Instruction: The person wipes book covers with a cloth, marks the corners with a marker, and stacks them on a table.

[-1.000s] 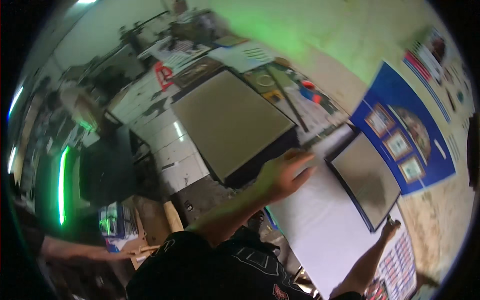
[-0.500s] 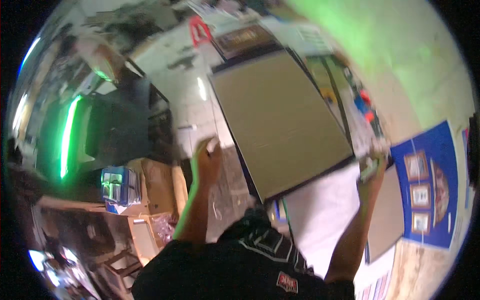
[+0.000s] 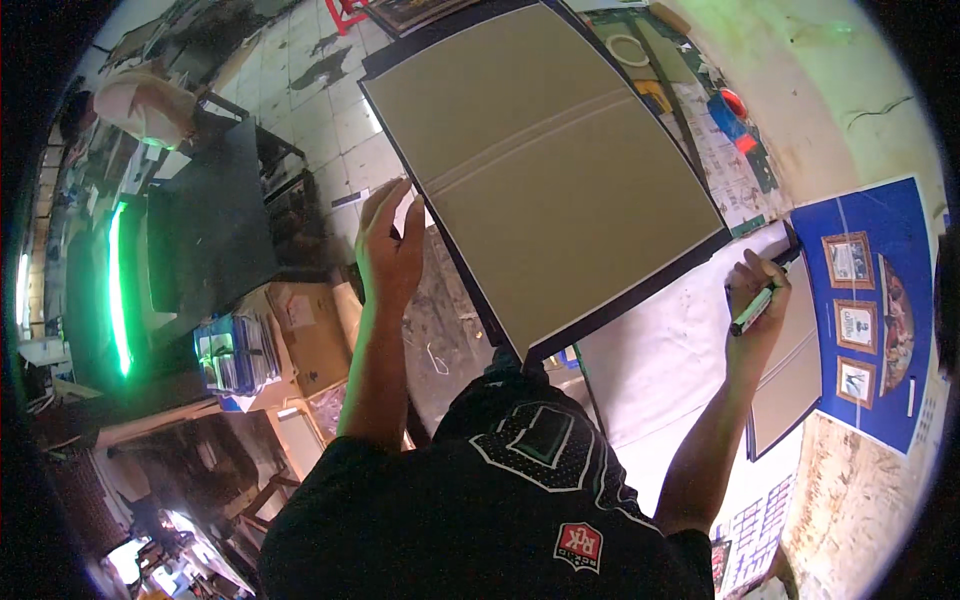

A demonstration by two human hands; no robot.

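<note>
A large grey-brown board (image 3: 560,190) with a dark border lies tilted in front of me. A faint double band crosses its face. My left hand (image 3: 390,245) is by its left edge, with fingers and thumb curled around a small white piece (image 3: 404,212) that I cannot identify. To the right of the board's near corner, my right hand (image 3: 762,290) is closed on a marker pen (image 3: 752,312) with a pale green barrel and a dark end. Below that hand spreads a white sheet (image 3: 650,370), apart from the board.
A blue panel with framed pictures (image 3: 865,300) stands at the right, beside a smaller grey-brown board (image 3: 790,385). A cardboard box (image 3: 305,335) and blue-edged stack (image 3: 238,355) sit left. A person (image 3: 145,105) is at the far left, near a dark table (image 3: 215,215).
My head view has shifted, so the board appears higher and its bands show more sharply. Both hands stay on either side of the board, the right still holding the marker pen.
</note>
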